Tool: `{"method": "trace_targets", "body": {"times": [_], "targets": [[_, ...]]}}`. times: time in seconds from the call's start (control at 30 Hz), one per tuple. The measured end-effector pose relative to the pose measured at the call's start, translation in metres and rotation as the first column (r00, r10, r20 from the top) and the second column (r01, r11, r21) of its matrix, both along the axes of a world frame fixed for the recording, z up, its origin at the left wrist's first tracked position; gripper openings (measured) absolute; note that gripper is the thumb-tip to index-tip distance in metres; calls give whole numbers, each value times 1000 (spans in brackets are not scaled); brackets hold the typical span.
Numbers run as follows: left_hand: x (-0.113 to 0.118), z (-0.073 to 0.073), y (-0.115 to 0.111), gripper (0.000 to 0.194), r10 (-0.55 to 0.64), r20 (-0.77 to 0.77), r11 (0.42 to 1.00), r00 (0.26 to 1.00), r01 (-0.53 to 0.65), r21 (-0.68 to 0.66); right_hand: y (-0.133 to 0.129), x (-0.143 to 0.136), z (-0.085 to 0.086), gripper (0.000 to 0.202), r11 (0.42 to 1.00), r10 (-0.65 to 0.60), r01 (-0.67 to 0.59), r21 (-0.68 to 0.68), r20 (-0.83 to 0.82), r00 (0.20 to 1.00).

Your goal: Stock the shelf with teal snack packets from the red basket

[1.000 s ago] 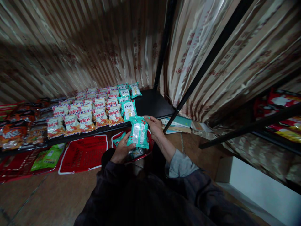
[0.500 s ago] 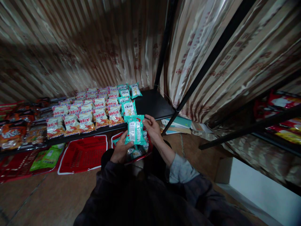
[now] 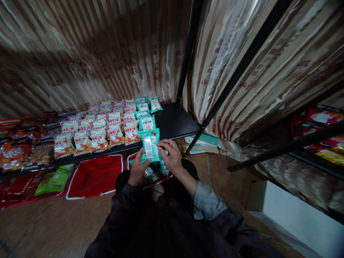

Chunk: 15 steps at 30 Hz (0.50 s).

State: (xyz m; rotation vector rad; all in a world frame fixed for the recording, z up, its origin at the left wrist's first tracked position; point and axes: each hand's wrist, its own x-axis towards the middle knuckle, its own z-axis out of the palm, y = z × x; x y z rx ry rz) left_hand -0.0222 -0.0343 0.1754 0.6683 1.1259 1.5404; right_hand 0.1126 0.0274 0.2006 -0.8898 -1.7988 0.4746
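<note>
Teal snack packet (image 3: 151, 145): small pillow bag, soft plastic, plump, slightly creased. Back face toward the camera, white label panel with fine print, too small to read; bits of red on the teal around it. Roughly upright in view, long side running away from the wearer. Left grip (image 3: 139, 168) has it by the lower left, thumb over the near end. Right grip (image 3: 170, 157) has fingertips at its right edge; can't tell if they pinch. Held at the front edge of the black shelf (image 3: 177, 120), near end over the red basket (image 3: 131, 156).
</note>
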Motion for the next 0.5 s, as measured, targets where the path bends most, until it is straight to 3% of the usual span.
{"method": "trace_targets", "body": {"times": [0.3,0.5], "targets": [[1,7,-2,72,67,-171,998,983,-69,-7,-3,-3,-8,25,1000,23,-24,5,90,996],[7,10,-5,66,114,-408,993,906,-90,78,-11,-4,-4,38,969,120,-121,-216,-14,993]]}}
